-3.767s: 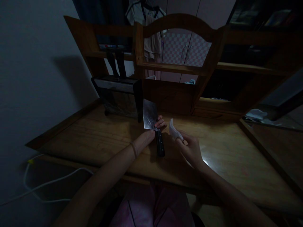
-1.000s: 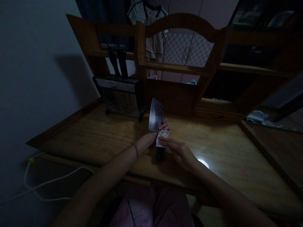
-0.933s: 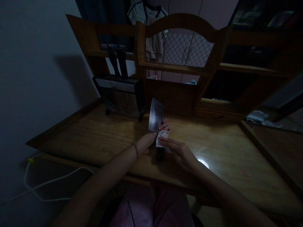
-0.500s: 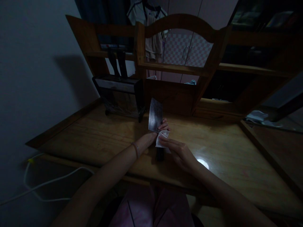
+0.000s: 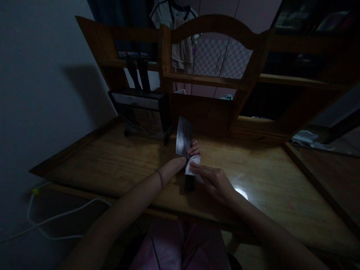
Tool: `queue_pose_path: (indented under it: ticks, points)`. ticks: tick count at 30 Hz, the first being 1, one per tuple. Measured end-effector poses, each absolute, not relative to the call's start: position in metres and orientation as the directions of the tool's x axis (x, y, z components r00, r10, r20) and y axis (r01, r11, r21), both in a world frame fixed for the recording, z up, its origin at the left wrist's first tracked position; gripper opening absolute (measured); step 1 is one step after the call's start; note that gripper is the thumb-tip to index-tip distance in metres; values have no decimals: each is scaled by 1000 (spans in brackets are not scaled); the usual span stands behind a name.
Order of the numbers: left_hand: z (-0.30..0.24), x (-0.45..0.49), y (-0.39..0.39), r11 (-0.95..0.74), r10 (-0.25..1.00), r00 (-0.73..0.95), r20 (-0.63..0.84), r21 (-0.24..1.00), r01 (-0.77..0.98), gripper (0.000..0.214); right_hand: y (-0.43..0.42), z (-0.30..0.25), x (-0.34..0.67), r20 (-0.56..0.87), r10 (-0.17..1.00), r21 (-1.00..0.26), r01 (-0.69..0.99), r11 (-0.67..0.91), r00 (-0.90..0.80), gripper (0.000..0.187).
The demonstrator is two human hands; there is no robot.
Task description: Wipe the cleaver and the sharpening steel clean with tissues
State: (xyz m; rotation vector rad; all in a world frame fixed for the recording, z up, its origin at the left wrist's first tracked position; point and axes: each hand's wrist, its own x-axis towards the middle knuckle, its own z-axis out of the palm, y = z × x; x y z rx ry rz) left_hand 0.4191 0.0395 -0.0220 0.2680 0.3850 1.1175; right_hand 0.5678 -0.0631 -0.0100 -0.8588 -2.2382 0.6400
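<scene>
Just above the middle of a wooden desk (image 5: pixel 135 161), I am holding a cleaver (image 5: pixel 184 135) with its broad blade tilting up and away from me and its dark handle (image 5: pixel 190 185) pointing back toward my lap. My left hand (image 5: pixel 194 149) is grasping it low down, where the blade is meeting the handle; the fingers are curling around from behind and showing at the blade's right side. The thumb is hiding from view, and I cannot tell whether the cleaver is touching the desk.

My right hand (image 5: pixel 216 182) is pinching a white tissue (image 5: pixel 192 167) — the fingertips are pressing it against the upper part of the handle, just below my left fingers, so that only the lower end is showing. A thin bracelet (image 5: pixel 161 178) is circling my left wrist.

Beyond the blade, to the left, a black knife block (image 5: pixel 135 97) is standing on the desk, with two dark handles (image 5: pixel 144 77) rising from its top. A wooden shelf unit (image 5: pixel 213 23) is running along the back, and through its gaps light clothes (image 5: pixel 181 52) are hanging before checkered cupboard doors (image 5: pixel 209 58). Light is glaring off the desk near my right wrist — and a white cable (image 5: pixel 67 213) is looping below the left edge.
</scene>
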Motion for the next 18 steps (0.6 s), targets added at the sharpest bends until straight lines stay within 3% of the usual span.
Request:
queue_pose_path:
  ticks: [11,18]
  points:
    - [-18,418,45,451,892,399,-211,412,-791,27,-65,-7,569,400,707,-633,381,673,-584,40]
    - [-24,418,47,479,877,454,-157,363,-799,31,-63,-8,572,418,692,-630,361,687,-588,36]
